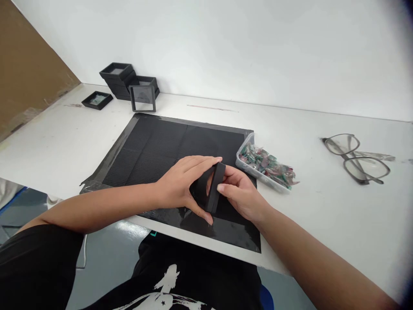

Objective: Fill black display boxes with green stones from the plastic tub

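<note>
Pieces point(266, 163) fill a clear tub point(254, 172) while the left hand point(177, 181) and right hand point(244, 196) grasp a black frame point(216, 187).

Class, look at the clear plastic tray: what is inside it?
The clear plastic tray holds a heap of small shiny pieces, mainly green and reddish. The tray's floor and the lowest pieces cannot be seen; the heap covers them.

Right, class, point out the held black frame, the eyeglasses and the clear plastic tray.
Black frame point(214, 195): head view, on its side edge.
Eyeglasses point(365, 168): head view, on the lower lens.
Clear plastic tray point(263, 177): head view, on its near long wall.
</note>
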Available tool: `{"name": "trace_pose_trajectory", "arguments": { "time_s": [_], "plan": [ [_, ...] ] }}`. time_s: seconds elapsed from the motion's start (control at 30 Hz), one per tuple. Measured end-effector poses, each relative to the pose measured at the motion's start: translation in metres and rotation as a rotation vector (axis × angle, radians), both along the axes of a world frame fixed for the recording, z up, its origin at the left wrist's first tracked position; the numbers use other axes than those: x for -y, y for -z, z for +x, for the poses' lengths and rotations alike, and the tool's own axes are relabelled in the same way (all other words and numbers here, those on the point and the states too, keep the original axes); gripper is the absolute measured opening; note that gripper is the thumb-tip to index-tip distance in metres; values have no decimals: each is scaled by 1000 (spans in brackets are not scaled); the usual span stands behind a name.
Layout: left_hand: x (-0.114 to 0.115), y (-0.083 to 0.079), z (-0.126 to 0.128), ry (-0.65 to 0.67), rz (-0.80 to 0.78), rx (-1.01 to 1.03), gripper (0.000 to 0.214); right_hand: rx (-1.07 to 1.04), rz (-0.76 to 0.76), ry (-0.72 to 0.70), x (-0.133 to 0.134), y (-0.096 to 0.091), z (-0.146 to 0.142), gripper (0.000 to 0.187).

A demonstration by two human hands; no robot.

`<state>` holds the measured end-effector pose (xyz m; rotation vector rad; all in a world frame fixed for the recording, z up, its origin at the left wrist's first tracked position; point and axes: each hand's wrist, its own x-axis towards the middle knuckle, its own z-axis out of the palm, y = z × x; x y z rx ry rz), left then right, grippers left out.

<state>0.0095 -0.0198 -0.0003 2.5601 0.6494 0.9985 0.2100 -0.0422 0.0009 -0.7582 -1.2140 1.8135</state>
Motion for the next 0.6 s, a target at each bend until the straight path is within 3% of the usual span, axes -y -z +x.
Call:
{"name": "trace_pose_trajectory", "arguments": {
  "time_s": [0.17, 0.4, 0.6],
  "plan": [
    [-1, 1, 0, -1, -54, -1, 121, 83, 79, 83, 5, -5, -4, 29],
    [-11, -2, -1, 70, -67, 14, 119, 111, 93, 77, 6, -8, -2, 22],
    [-23, -3, -13, 56, -68, 109, 120, -23, -18, 53, -6, -10, 12, 19]
  ]
}}
